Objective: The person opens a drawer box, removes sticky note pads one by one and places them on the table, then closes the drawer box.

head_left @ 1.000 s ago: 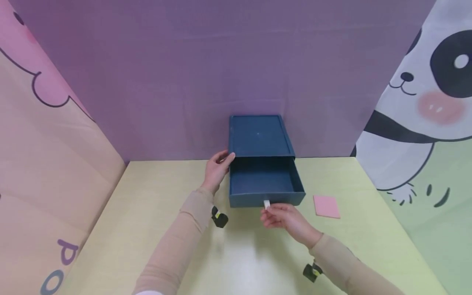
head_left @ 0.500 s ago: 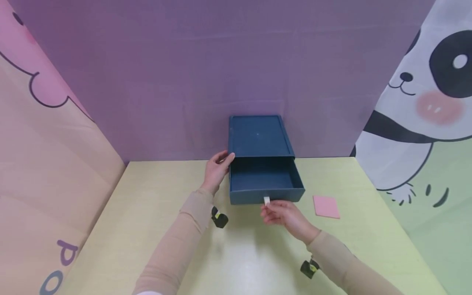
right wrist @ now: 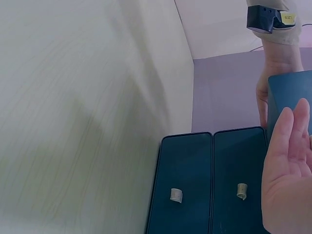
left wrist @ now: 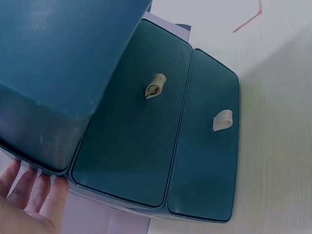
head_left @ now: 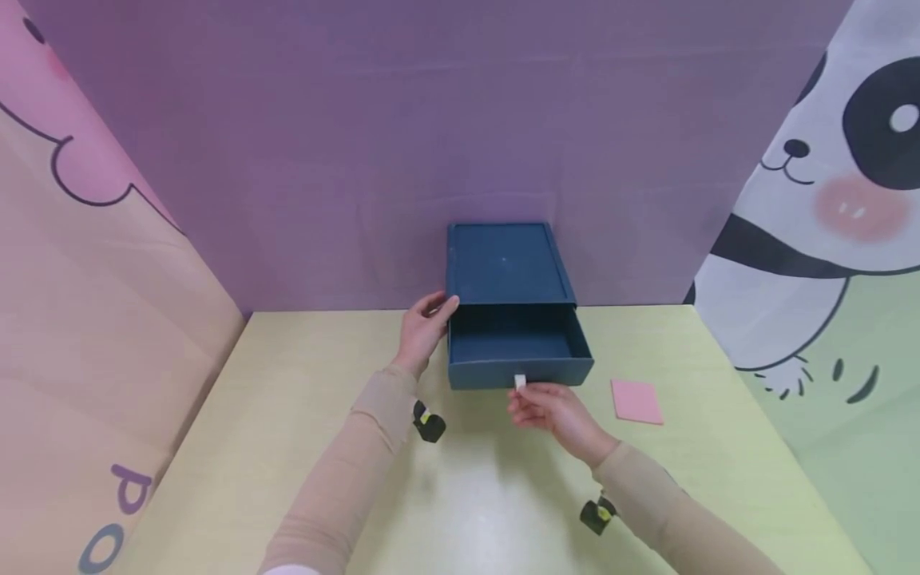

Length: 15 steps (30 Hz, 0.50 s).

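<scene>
Pinching tab (head_left: 521, 382) beyond cabinet edge (head_left: 516, 303)

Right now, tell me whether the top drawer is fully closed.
No, in the head view the top drawer juts out from the blue cabinet, its inside showing.

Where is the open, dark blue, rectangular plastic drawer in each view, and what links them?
Head: the drawer is just below and right of centre.
Left wrist: the drawer fills the upper left corner.
Right wrist: the drawer is at the right edge, partly behind the bare right grip.
Shared landmark: the bare left grip, just left of centre, lower left and upper right respectively.
</scene>
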Available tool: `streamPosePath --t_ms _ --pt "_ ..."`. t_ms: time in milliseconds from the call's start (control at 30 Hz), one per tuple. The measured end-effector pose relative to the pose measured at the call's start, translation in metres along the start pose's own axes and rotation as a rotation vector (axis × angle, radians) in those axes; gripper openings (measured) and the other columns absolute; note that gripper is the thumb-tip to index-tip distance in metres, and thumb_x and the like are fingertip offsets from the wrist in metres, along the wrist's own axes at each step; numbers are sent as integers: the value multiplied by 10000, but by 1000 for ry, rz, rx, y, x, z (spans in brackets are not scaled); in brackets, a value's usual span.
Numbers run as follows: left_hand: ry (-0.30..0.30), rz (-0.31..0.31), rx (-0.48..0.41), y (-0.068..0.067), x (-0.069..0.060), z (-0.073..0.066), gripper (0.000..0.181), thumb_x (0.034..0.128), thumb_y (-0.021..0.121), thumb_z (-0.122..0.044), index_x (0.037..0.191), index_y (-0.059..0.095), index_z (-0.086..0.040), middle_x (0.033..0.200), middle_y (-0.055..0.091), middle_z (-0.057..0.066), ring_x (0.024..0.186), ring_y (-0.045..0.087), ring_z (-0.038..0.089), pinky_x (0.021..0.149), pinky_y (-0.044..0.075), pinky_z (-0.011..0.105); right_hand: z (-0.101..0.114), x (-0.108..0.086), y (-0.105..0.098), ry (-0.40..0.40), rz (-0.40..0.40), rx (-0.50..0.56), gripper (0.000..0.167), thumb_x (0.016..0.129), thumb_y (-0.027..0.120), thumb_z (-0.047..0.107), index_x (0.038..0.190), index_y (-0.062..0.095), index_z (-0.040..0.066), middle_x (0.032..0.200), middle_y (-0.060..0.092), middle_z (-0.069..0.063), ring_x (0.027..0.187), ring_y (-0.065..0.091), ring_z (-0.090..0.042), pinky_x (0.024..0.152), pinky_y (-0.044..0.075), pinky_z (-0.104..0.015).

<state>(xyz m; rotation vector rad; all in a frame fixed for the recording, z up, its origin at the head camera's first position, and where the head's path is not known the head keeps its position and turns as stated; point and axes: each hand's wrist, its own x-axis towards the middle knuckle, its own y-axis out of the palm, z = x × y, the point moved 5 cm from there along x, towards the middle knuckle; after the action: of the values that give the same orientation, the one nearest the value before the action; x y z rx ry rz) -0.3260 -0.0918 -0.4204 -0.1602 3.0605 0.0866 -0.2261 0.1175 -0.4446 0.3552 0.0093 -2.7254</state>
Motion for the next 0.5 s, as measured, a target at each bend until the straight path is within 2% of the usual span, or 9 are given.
streamPosePath --t_ms 233,500 --pt "6 1 -5 2 0 -2 521 888 660 -333 1327 531 -83 1344 539 102 1235 525 255 1007 456 437 2 2 -1 7 -53 18 324 986 496 215 1100 603 -70 850 684 5 781 658 -119 782 558 -254" --pt "4 2 -25 1 -1 -1 506 894 655 -307 1326 532 -74 1343 539 112 1235 524 261 1010 452 446 1 11 2 7 -106 70 302 985 493 176 1095 609 -80 802 671 15 729 649 -103 749 567 -246"
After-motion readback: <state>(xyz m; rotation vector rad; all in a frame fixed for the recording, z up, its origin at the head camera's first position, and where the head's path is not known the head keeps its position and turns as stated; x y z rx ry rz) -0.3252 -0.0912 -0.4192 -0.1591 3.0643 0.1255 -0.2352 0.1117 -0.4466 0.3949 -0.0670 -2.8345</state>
